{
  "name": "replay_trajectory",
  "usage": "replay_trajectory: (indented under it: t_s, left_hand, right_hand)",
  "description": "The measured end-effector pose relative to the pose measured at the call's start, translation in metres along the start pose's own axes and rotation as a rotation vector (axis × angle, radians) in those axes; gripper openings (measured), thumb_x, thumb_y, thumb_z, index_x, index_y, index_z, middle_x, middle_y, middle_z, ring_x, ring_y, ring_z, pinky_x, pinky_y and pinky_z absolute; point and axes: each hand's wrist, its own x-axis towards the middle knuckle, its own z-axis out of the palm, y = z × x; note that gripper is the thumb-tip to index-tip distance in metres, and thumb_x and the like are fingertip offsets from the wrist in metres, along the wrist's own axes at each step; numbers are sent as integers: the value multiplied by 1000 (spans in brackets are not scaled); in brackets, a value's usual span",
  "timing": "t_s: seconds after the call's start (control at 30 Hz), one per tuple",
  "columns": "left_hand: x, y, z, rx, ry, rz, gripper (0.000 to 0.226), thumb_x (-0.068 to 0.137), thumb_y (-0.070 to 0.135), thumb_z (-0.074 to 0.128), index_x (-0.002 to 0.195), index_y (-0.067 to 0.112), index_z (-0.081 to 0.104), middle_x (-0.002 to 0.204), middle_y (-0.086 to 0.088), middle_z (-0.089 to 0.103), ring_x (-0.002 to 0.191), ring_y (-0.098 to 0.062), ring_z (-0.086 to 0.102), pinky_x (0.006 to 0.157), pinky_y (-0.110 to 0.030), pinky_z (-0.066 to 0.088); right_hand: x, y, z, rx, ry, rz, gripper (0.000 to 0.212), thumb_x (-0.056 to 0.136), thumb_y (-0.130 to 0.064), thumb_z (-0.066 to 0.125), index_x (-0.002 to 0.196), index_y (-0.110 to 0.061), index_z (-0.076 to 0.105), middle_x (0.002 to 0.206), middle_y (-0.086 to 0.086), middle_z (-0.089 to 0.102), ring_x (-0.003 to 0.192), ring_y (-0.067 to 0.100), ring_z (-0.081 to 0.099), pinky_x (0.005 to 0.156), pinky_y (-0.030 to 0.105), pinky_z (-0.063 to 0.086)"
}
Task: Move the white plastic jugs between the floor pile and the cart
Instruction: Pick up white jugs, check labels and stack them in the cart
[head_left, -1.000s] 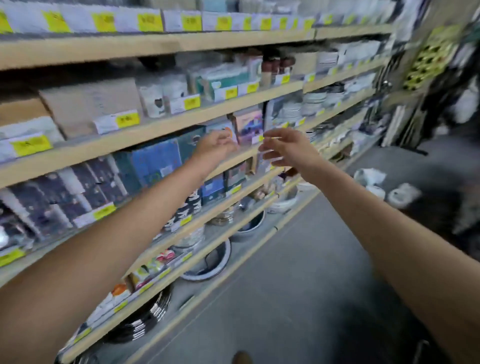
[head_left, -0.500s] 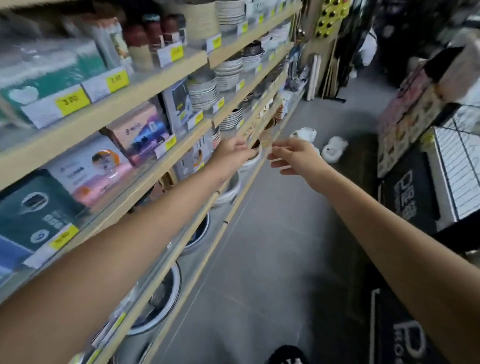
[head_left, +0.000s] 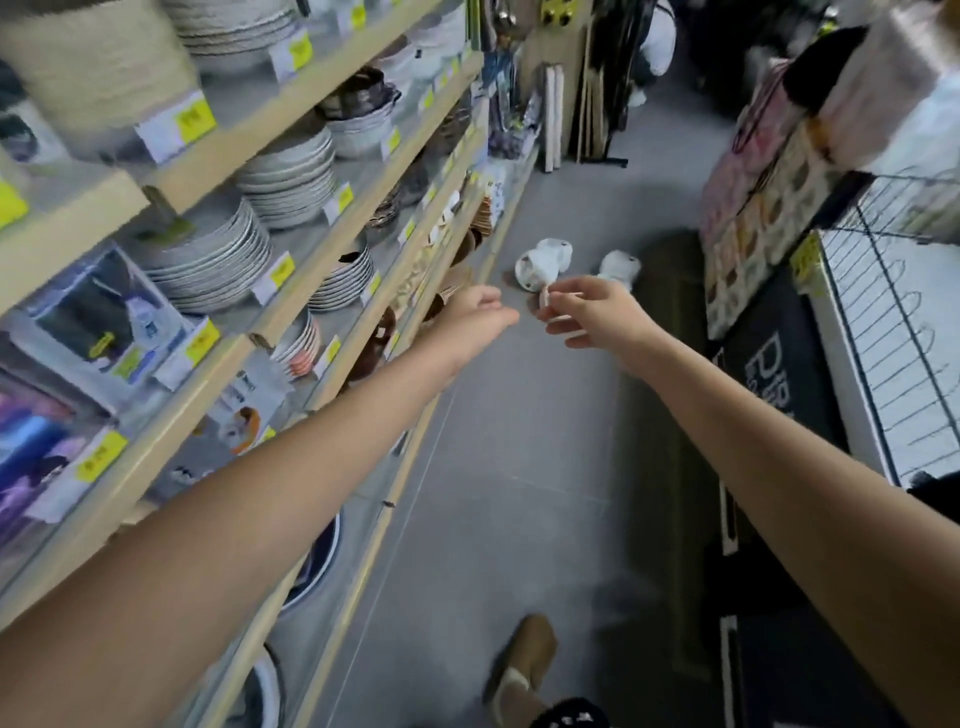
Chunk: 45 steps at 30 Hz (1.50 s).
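Note:
Two white plastic jugs lie on the grey floor ahead, one (head_left: 543, 260) near the foot of the shelving and one (head_left: 619, 266) a little to its right. Both my arms stretch out toward them, well short of the pile. My left hand (head_left: 480, 317) hangs with loosely curled fingers and holds nothing that I can see. My right hand (head_left: 592, 312) is beside it, fingers relaxed and spread, its fingertips overlapping the nearer jug in the view. No jug is in either hand.
Wooden shelving (head_left: 332, 218) with stacked plates, bowls and yellow price tags runs along the left. A white wire-grid rack (head_left: 893, 332) and dark boxes (head_left: 769, 364) line the right. The narrow aisle floor (head_left: 519, 467) runs between them. My tan shoe (head_left: 524, 660) shows at the bottom.
The view has swung down the aisle and moved closer to the jugs. Both hands have dropped from shelf height toward the floor pile, still a short way apart.

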Motion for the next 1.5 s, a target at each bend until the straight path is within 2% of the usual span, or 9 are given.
replay_trajectory:
  t_s: [0.27,0.47,0.57,0.77,0.93,1.17,1.27,1.37,1.5]
  left_hand:
    - [119,41,34,-45,-9,-32,51,92,17,57,141,12,43,140,-4,50,125,-17,50,92,-24,35]
    - [202,48,47,-53,-23,-59,52,92,16,59,141,10,42,141,-5,49,126,-18,50,99,-31,39]
    - [252,54,53,-45,-65,-67,52,92,19,60,140,12,43,141,-2,48,126,-17,49,94,-29,37]
    - [371,74,60,-13,-136,-68,59,90,24,62,145,15,39,144,-1,46,127,-14,46,86,-22,34]
    - [468,88,64,-14,-198,-91,56,93,24,59,144,16,38,144,0,44,108,-7,42,82,-19,32]
    - [577,109,81,-17,-273,-139,58,90,21,62,143,16,40,139,0,48,102,-8,45,83,-25,32]
    - [619,115,94,-13,-302,-149,59,91,20,61,145,16,37,145,0,43,110,-9,45,85,-24,32]
    - [664,120,110,0,-308,-171,60,90,20,61,145,16,37,149,-1,40,127,-13,44,87,-25,32]
    - [733,128,139,29,-318,-193,59,90,19,60,145,16,38,149,-1,41,130,-15,44,87,-25,33]
  right_hand:
    - [116,-2,-67,-13,-15,11,12,97,-20,52,107,-20,60,94,0,70,83,15,66,63,23,47]
    - [187,1,-93,-8,3,52,12,97,-17,52,107,-17,59,89,1,68,75,14,63,58,20,45]
    - [230,2,-103,3,22,73,10,97,-16,52,106,-15,58,85,2,67,69,10,61,56,18,46]
    - [343,7,-121,-11,58,134,17,97,-16,54,112,-12,59,88,2,68,83,20,63,80,37,49]
    - [427,4,-141,-8,119,205,19,98,-16,52,116,-11,58,94,5,67,80,16,62,70,28,48]
    - [521,5,-170,20,173,264,23,98,-20,52,118,-10,59,100,9,68,88,19,64,71,30,48]
    - [559,10,-185,41,189,295,20,98,-20,53,115,-12,60,99,7,68,87,18,65,73,31,50]
    - [599,19,-202,47,193,318,23,98,-20,52,117,-10,60,100,8,69,87,17,64,77,33,50]
    - [661,34,-230,56,170,348,27,99,-19,51,122,-7,57,106,13,68,93,26,67,89,41,52]
